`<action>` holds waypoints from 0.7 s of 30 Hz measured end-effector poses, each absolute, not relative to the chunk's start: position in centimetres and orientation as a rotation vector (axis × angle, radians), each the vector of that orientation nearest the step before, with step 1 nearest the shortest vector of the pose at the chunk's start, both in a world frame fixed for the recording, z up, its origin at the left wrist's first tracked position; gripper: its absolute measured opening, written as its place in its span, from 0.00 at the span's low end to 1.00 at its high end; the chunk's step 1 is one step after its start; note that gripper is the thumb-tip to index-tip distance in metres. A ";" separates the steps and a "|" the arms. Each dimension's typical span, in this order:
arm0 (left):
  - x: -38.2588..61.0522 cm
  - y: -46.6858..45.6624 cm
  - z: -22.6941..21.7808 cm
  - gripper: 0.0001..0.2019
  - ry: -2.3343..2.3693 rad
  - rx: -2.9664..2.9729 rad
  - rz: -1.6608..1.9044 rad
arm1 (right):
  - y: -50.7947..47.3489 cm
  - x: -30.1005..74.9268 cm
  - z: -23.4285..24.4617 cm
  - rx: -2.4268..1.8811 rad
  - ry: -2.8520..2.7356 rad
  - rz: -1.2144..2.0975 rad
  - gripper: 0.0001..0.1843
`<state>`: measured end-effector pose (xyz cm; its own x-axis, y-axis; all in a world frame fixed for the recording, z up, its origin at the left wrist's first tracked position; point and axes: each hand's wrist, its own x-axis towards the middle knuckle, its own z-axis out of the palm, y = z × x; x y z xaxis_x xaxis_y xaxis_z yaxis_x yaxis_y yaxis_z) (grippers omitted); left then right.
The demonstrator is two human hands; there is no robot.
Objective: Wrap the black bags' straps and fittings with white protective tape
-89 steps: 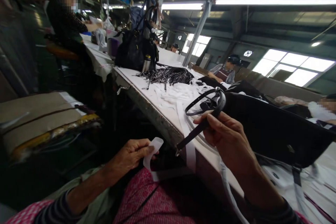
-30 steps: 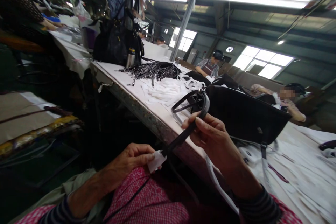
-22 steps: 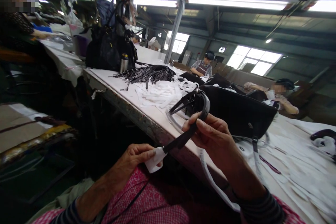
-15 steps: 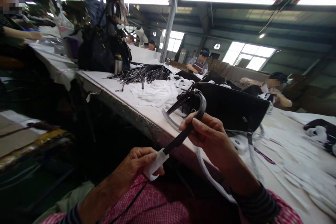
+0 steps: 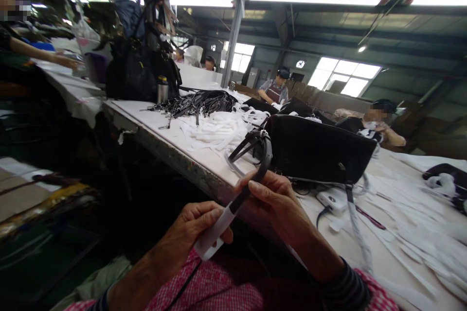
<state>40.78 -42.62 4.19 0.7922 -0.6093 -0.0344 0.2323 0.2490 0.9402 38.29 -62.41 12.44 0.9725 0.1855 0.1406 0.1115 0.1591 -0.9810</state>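
My left hand (image 5: pixel 191 226) is closed, pinching a white strip (image 5: pixel 216 230) that wraps round the lower end of a black bag strap (image 5: pixel 241 198). Further up, my right hand (image 5: pixel 280 199) grips the same strap between thumb and fingers. From there the strap curves up toward a black handbag (image 5: pixel 317 150) lying on the table just past my hands. Part of the strap is hidden behind my right fingers. White wrapping also covers another strap (image 5: pixel 353 226) hanging from the bag's right end.
On the table (image 5: pixel 204 155) lie a heap of white strips (image 5: pixel 219 129) and a pile of dark straps with metal clips (image 5: pixel 204 103). A white device (image 5: pixel 332 200) with a cord sits right of my hands. Co-workers sit across the table, and another person's arm reaches in at the left.
My right hand has moved down and left along with the strap, closer to my left hand. The strap's curved part has shifted left, and less black shows between my hands.
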 end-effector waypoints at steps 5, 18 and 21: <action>41.0 -42.9 4.2 0.19 -0.325 1.112 -0.608 | -61.9 38.3 11.5 -1.433 -0.279 0.082 0.14; 40.5 -43.1 4.2 0.19 -0.324 1.224 -0.585 | -62.9 41.0 11.0 -1.145 -0.235 0.225 0.23; 40.3 -42.9 4.2 0.18 -0.293 1.199 -0.594 | -62.8 42.0 12.1 -1.125 -0.246 0.183 0.17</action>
<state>40.26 -42.91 4.24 0.8126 -0.5751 -0.0942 0.2749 0.2359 0.9321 41.98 -62.81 12.06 0.9581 0.2676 0.1024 -0.0205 0.4206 -0.9070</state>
